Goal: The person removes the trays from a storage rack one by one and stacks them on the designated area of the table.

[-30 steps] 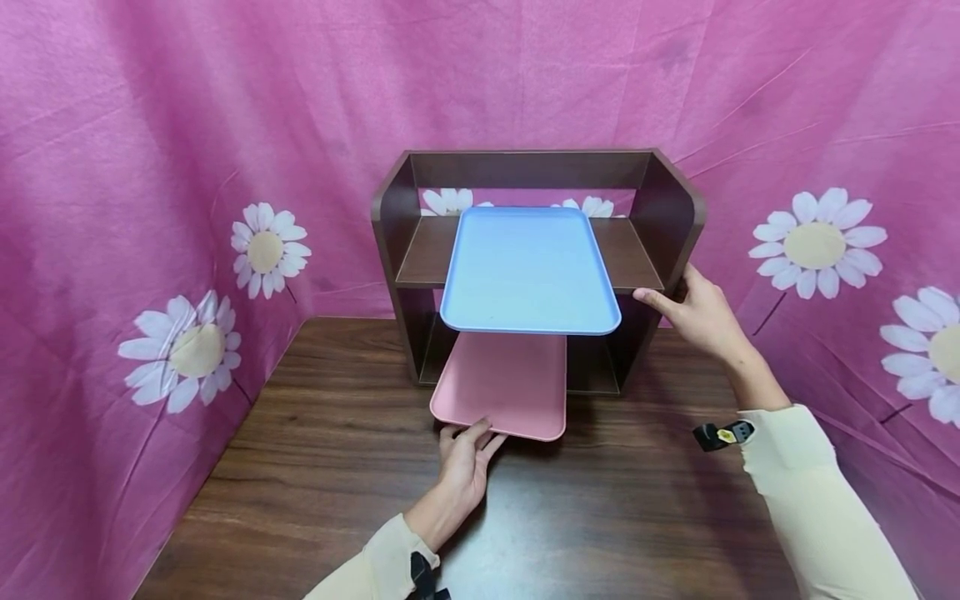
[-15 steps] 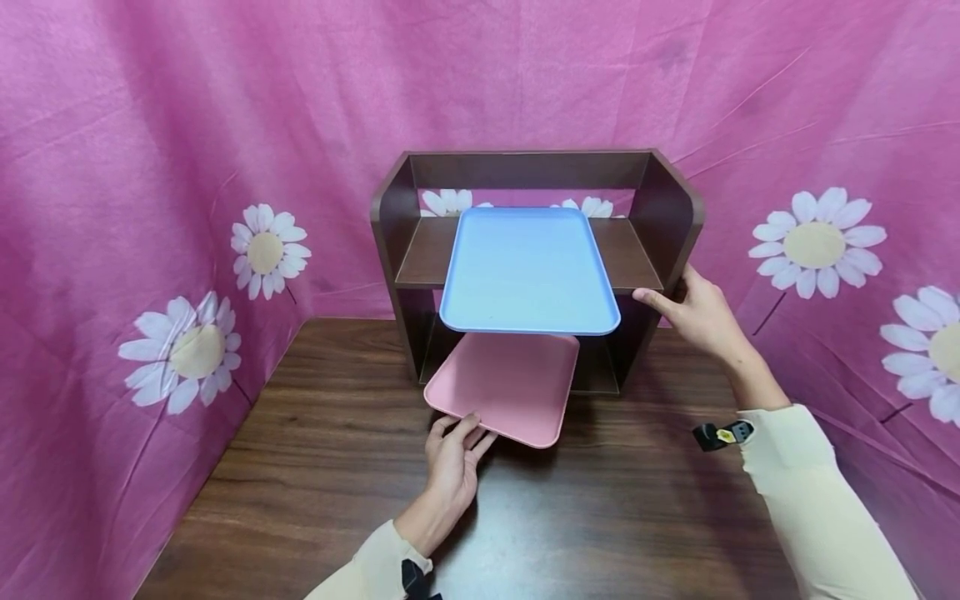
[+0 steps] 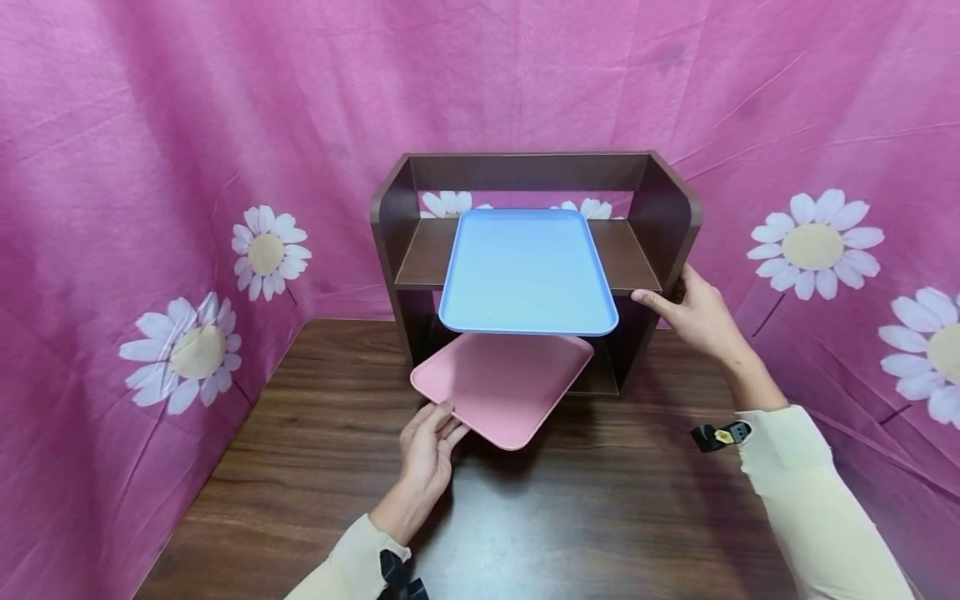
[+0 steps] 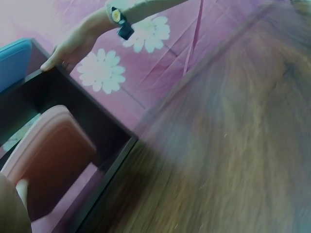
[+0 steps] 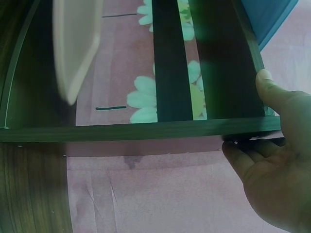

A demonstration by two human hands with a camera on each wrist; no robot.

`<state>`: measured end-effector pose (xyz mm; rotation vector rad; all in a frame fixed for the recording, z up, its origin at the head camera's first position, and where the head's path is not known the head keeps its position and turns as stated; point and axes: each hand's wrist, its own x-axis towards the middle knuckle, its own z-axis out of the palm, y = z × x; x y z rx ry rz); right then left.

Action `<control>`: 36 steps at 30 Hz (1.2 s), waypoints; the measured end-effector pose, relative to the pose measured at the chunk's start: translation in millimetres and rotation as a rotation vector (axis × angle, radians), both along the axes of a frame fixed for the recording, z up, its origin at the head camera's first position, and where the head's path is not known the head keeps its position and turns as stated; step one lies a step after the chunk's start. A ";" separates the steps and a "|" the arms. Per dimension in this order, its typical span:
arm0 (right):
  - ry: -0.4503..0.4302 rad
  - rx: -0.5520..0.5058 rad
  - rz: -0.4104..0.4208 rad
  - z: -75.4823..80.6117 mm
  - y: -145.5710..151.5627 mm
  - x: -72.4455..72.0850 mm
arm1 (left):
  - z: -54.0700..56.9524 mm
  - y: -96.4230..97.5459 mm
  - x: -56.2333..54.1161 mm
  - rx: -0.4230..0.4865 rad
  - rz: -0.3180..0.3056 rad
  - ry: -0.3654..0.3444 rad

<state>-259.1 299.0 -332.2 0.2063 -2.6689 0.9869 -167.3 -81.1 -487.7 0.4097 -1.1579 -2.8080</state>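
A pink tray [image 3: 502, 387] is pinched at its near left edge by my left hand [image 3: 423, 454], thumb on top and fingers underneath. The tray is turned askew above the table, its back part under the blue tray [image 3: 528, 271]. That blue tray lies on the upper level of a dark brown two-level shelf [image 3: 532, 172] and juts out over its front. My right hand [image 3: 697, 312] grips the shelf's right side panel, thumb at the front by the middle board, fingers behind the panel, as the right wrist view also shows. Only a sliver of the left hand appears in the left wrist view.
The shelf stands at the back of a wooden table [image 3: 300, 467]. A pink curtain [image 3: 180, 167] with big white daisies hangs behind and on both sides. The lower level of the shelf, partly hidden by the trays, is open at the front.
My left hand has moved left, swinging the pink tray from nearly straight to a slanted angle, its near corner now pointing forward. The right hand and the blue tray have stayed put.
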 end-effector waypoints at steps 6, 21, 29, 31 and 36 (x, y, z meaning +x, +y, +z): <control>0.000 -0.011 -0.002 0.1 -0.3 -0.1 | 3.2 -20.8 -6.9 -0.029 -0.034 0.024; 0.006 -0.004 -0.001 0.1 -0.1 -0.9 | 8.8 -61.5 -15.0 -0.108 -0.178 0.073; 0.008 0.014 -0.009 2.4 -1.1 -0.5 | 2.8 -74.6 -19.8 -0.121 -0.256 0.087; 0.005 0.018 -0.011 2.7 -1.3 0.0 | 0.9 -77.1 -19.4 -0.132 -0.267 0.084; 0.000 0.017 -0.011 2.4 -0.8 0.7 | -4.4 -82.7 -16.6 -0.167 -0.270 0.077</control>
